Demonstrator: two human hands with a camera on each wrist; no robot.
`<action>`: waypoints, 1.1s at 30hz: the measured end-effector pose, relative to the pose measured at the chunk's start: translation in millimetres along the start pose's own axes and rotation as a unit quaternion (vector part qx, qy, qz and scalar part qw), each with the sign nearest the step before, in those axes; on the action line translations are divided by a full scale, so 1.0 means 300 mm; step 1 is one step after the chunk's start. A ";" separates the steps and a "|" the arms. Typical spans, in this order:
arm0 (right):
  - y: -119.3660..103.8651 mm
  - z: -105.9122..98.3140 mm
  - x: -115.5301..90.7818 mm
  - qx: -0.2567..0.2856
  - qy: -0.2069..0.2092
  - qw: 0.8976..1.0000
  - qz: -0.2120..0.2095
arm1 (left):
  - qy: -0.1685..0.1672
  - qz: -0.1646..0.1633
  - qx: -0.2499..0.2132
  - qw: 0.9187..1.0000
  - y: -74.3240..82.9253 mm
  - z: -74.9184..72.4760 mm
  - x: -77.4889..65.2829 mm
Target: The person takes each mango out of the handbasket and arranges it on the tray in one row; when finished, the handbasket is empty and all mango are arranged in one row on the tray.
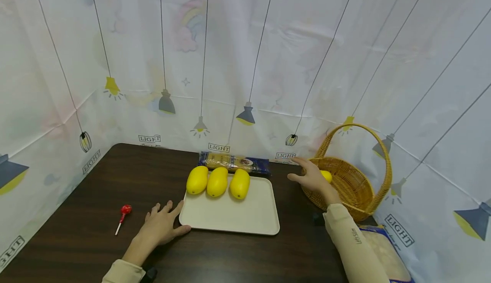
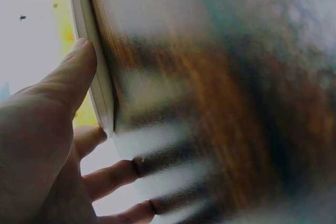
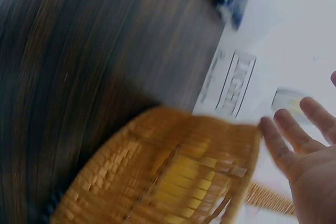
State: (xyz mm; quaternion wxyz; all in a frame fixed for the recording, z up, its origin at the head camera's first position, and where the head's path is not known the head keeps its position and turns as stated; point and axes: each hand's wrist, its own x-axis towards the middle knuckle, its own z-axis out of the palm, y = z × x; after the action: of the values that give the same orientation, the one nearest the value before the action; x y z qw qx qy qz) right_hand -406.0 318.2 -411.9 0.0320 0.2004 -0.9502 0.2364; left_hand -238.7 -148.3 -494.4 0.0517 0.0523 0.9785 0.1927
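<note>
My left hand (image 1: pixel 163 225) rests at the left edge of a cream tray (image 1: pixel 234 215), fingers spread on the table, thumb right at the tray's rim (image 2: pixel 94 51) in the left wrist view. On the tray's far half sit a left mango (image 1: pixel 197 180), a middle mango (image 1: pixel 217 182) and a right mango (image 1: pixel 239 184), all yellow. My right hand (image 1: pixel 312 176) reaches over the left side of a wicker basket (image 1: pixel 354 180), fingers extended and holding nothing. A yellow fruit (image 1: pixel 326 176) inside the basket is partly hidden by that hand and its wrist.
Behind the tray lies a pack of spaghetti (image 1: pixel 234 163). A red lollipop (image 1: pixel 125 209) lies left of my left hand. Near my right sleeve is a clear bag with pale contents (image 1: pixel 383 253). The basket's tall handle (image 1: pixel 388 168) arches up, and a printed curtain (image 1: pixel 245 61) borders the table.
</note>
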 end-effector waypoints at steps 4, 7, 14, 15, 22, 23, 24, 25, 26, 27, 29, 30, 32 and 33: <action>0.048 -0.027 -0.020 -0.010 0.026 0.999 0.016 | 0.002 0.000 0.000 1.000 -0.002 0.000 0.001; 0.080 -0.042 -0.029 -0.012 0.042 0.999 0.021 | 0.004 0.000 -0.001 1.000 -0.004 0.000 0.002; 0.150 -0.054 -0.040 -0.016 0.042 0.997 0.060 | 0.003 -0.002 -0.002 1.000 -0.008 0.003 0.005; 0.160 -0.054 -0.040 -0.018 0.040 0.997 0.066 | 0.003 -0.002 -0.002 1.000 -0.009 0.003 0.005; 0.226 -0.059 -0.041 -0.028 0.029 0.995 0.090 | 0.001 -0.002 -0.004 1.000 -0.006 0.000 0.005; 0.235 -0.059 -0.042 -0.029 0.026 0.995 0.094 | 0.001 -0.002 -0.005 1.000 -0.006 0.000 0.005; 0.243 -0.059 -0.043 -0.033 0.022 0.994 0.097 | 0.001 -0.001 -0.005 1.000 -0.005 0.000 0.005; 0.252 -0.058 -0.045 -0.036 0.018 0.994 0.103 | 0.001 -0.001 -0.005 1.000 -0.004 0.000 0.005; 0.260 -0.057 -0.047 -0.036 0.015 0.993 0.109 | 0.001 -0.001 -0.006 1.000 -0.003 0.000 0.004; 0.267 -0.055 -0.048 -0.036 0.013 0.993 0.114 | 0.001 -0.001 -0.007 1.000 -0.003 0.001 0.004; 0.279 -0.051 -0.052 -0.041 0.009 0.992 0.119 | 0.001 -0.002 -0.009 1.000 -0.002 0.002 0.004; 0.284 -0.049 -0.054 -0.040 0.007 0.992 0.123 | 0.002 -0.002 -0.009 1.000 -0.002 0.002 0.003; 0.292 -0.045 -0.057 -0.038 0.004 0.991 0.128 | 0.004 -0.001 -0.009 1.000 -0.002 0.001 0.001; 0.296 -0.043 -0.057 -0.039 0.002 0.991 0.131 | 0.005 -0.001 -0.009 1.000 -0.001 0.000 0.001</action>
State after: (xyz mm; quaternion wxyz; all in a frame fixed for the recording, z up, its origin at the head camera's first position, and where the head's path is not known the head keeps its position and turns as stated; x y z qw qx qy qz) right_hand -425.8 402.2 -442.0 0.0109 0.0727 -0.9767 0.2018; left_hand -239.1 -148.6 -494.7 0.0476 0.0499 0.9771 0.2014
